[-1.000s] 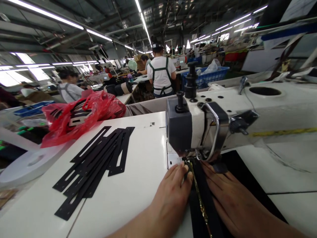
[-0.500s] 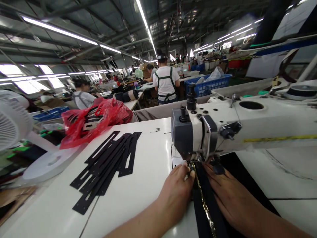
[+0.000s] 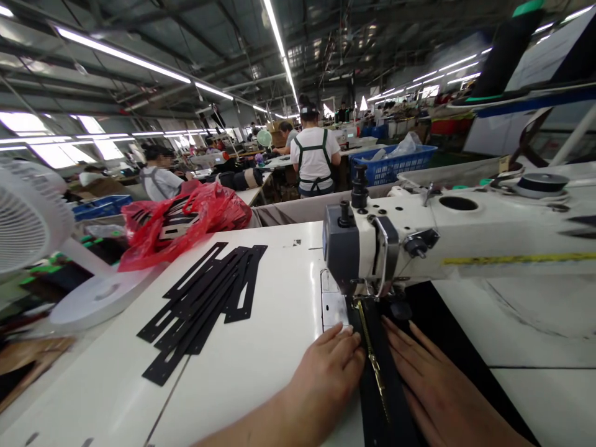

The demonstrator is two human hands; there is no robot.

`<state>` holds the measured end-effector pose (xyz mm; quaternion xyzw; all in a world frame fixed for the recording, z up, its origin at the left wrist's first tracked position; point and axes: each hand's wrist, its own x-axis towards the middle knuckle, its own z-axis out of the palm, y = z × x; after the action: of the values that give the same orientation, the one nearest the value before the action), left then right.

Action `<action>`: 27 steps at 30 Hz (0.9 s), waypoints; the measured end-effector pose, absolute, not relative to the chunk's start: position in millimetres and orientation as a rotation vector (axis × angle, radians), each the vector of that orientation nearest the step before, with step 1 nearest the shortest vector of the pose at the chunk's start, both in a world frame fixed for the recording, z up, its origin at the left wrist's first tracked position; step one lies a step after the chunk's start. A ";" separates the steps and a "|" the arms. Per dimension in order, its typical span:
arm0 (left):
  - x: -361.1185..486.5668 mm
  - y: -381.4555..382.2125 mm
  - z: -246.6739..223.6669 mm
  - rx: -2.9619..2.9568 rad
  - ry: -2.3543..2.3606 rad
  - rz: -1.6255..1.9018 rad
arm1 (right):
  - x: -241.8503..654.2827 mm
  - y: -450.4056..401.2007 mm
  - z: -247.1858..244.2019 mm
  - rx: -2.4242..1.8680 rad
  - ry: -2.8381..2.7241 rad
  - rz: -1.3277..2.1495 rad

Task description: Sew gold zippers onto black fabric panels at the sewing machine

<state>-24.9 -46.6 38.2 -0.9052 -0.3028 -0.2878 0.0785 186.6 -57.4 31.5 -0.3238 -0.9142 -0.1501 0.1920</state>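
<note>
A white sewing machine stands over a strip of black fabric with a gold-toothed zipper running lengthwise. The strip's far end lies under the presser foot. A metal zipper slider sits partway along the teeth. My left hand rests at the strip's left edge, below the needle plate, its fingers stretched forward and close together. On the other side, my right hand lies flat on the black fabric, fingers extended beside the zipper. A wider black piece spreads out under and beyond it.
Black slotted strips lie piled on the white table. A red plastic bag and a white fan are at the left. Behind the machine are a blue crate and several people, one in a green-strapped apron.
My left hand has drawn back from beside the needle toward me, and its pinch has loosened. The zipper and slider have moved farther toward the machine. My right hand remains flat on the fabric.
</note>
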 end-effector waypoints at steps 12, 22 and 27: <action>-24.4 -20.0 39.7 -2.788 -0.947 -0.871 | 185.6 -31.0 27.5 -0.977 -2.572 -0.225; -22.9 -3.3 35.4 -2.878 -1.174 -0.781 | 179.2 -10.9 33.7 -1.010 -2.497 -0.085; -25.7 -3.0 33.7 -2.938 -1.213 -0.749 | 180.1 -13.8 40.2 -1.037 -2.447 0.058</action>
<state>-25.7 -3.0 33.7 -0.8980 -0.3707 -0.2290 -0.0618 180.1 -13.8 40.2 -0.3788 -0.8937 0.0210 0.2395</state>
